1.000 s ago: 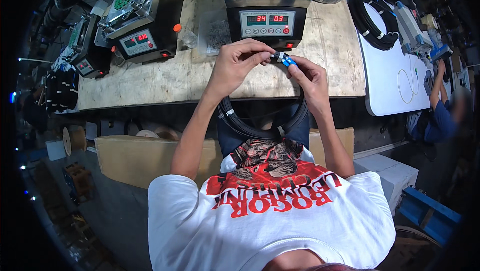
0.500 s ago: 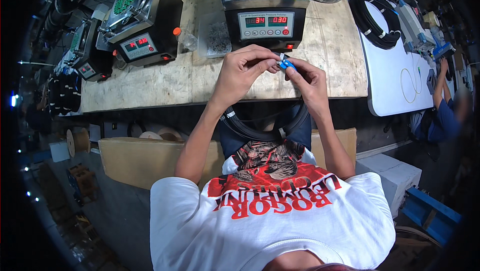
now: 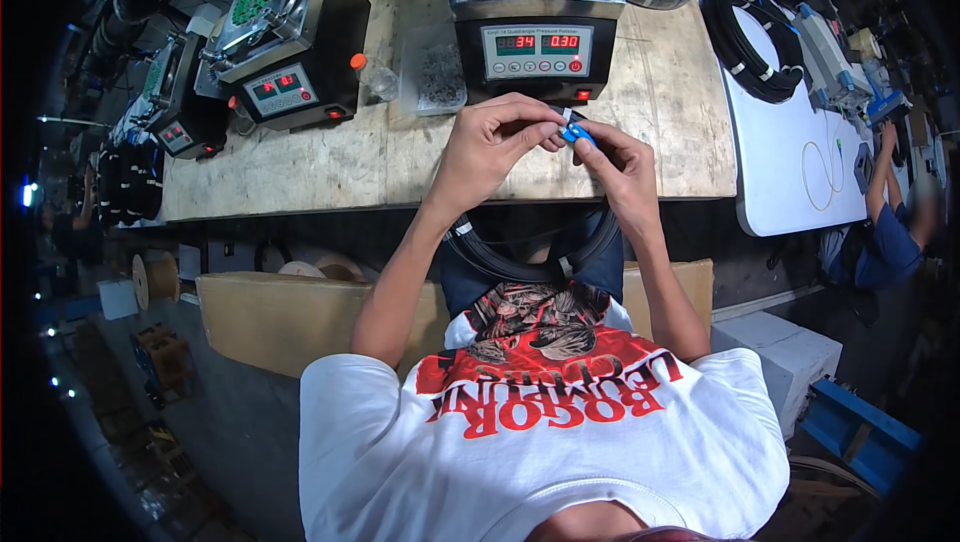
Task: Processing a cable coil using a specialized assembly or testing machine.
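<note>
Just above the front edge of the wooden table, my two hands meet. My right hand is closed on a small blue piece, held between thumb and fingers; its exact kind is too small to make out. A whitish bit shows at its upper end. My left hand pinches at that end with thumb and forefinger, and whatever lies between those fingertips is hidden. Across my lap lies a coil of black cable with white ties, below the hands.
Ahead stands a polishing machine with a lit red display; similar machines are at the left. A clear tub of small parts and a clear bottle sit between. At right, a white table bears cable coils; a co-worker is beside it.
Both hands stay together at the blue piece, with only slight finger movement. The view has shifted a little.
</note>
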`<state>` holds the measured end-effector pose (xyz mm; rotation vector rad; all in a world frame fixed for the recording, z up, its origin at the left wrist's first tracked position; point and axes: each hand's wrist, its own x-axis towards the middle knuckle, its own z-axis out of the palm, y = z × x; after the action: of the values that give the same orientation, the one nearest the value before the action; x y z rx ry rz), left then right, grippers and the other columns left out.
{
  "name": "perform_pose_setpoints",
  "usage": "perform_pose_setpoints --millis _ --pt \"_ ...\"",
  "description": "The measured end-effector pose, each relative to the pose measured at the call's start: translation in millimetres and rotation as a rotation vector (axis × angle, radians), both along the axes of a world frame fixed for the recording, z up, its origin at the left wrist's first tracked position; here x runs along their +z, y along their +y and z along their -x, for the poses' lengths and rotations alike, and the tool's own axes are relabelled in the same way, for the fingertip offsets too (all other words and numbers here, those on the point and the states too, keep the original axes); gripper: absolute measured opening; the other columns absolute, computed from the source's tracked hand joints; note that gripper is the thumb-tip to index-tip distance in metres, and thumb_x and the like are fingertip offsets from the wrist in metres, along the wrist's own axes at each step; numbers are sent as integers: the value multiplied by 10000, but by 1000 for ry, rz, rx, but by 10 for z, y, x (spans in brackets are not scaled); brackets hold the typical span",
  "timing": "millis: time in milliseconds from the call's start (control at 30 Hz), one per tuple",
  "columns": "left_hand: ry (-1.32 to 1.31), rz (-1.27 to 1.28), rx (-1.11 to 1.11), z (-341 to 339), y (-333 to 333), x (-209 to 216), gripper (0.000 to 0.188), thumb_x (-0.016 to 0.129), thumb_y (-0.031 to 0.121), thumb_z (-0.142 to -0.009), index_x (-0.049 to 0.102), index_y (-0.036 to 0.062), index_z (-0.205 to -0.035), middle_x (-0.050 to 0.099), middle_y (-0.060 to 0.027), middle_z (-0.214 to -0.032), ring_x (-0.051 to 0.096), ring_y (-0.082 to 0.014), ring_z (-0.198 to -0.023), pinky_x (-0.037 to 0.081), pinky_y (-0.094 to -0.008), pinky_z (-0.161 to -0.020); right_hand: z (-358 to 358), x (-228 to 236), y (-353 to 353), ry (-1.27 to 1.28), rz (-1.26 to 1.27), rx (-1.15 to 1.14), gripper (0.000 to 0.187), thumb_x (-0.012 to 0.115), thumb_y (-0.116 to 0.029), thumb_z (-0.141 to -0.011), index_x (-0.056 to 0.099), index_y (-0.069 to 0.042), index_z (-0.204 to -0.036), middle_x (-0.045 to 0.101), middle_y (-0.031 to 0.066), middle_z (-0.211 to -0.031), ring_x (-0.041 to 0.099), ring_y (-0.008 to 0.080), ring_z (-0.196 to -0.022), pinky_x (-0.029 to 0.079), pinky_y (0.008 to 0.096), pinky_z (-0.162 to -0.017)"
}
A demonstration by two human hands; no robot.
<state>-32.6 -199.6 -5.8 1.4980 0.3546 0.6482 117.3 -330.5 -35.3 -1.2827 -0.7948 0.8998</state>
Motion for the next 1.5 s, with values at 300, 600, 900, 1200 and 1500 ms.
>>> perform_pose_setpoints --millis 300,600,900,1200,1500 --pt "2 -1 10 0 -12 -28 135 652 -38 -908 703 -85 -1024 647 -135 -1047 695 -191 -879 576 -290 -804 8 -8 -1 -40 -6 -6 265 689 -115 -933 686 40 -1147 687 47 -879 610 83 -792 489 232 -716" --pt "0 15 10 3 0 -121 136 677 -27 -896 715 -67 -1020 634 -100 -1015 652 -138 -835 542 -259 -751 11 -49 40 -6 -40 38 248 686 -81 -925 683 58 -1130 699 69 -889 640 104 -819 508 242 -749" --pt "160 13 128 308 440 -250 284 653 176 -965 683 19 -1200 660 -20 -903 602 -77 -782 495 -227 -713 -16 38 76 -84 43 -33 254 666 -76 -938 682 55 -1155 676 36 -877 597 81 -780 477 225 -721" --pt "617 -728 177 673 1547 -816 207 693 79 -855 718 -4 -1043 718 -190 -899 707 -296 -848 536 -376 -749 -55 52 -40 -69 103 -63 278 652 -133 -949 677 54 -1153 602 7 -792 521 72 -716 410 224 -663" --pt "1081 -844 4 261 1719 -1049 239 729 54 -761 700 -33 -981 693 -230 -1038 661 -417 -1004 546 -471 -844 -73 67 -50 -100 111 -161 316 652 -184 -948 689 38 -1169 565 -12 -750 432 44 -658 287 215 -565"
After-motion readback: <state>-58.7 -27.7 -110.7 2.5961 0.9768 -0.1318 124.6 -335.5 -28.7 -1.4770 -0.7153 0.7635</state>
